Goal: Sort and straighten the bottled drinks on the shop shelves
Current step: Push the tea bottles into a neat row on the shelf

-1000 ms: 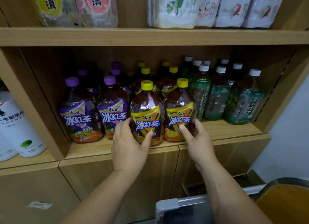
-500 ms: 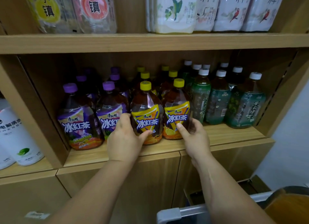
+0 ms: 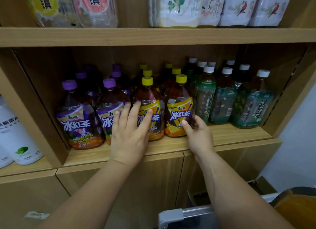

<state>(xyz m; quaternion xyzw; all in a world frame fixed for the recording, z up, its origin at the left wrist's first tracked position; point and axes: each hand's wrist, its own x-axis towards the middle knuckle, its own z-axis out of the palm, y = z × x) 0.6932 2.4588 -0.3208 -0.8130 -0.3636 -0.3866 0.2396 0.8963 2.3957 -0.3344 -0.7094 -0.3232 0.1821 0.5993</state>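
Head cam: left hand (image 3: pixel 128 138), fingers (image 3: pixel 135 112) spread, presses left yellow-cap bottle (image 3: pixel 151 99); right hand (image 3: pixel 200 136) grips right yellow-cap bottle (image 3: pixel 179 105) low. Both stand at shelf (image 3: pixel 236 134) front, labels near-forward. Behind them, rows (image 3: pixel 147 72) grouped by cap colour; this shelf looks nearly done.

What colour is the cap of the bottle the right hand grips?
Yellow cap; head view.

Shelving: light wood shelf unit (image 3: pixel 153 36), with boards and upright dividers.
Below: matching flat wooden cabinet doors (image 3: pixel 159 181).
Right: plain pale wall (image 3: pixel 297 143).
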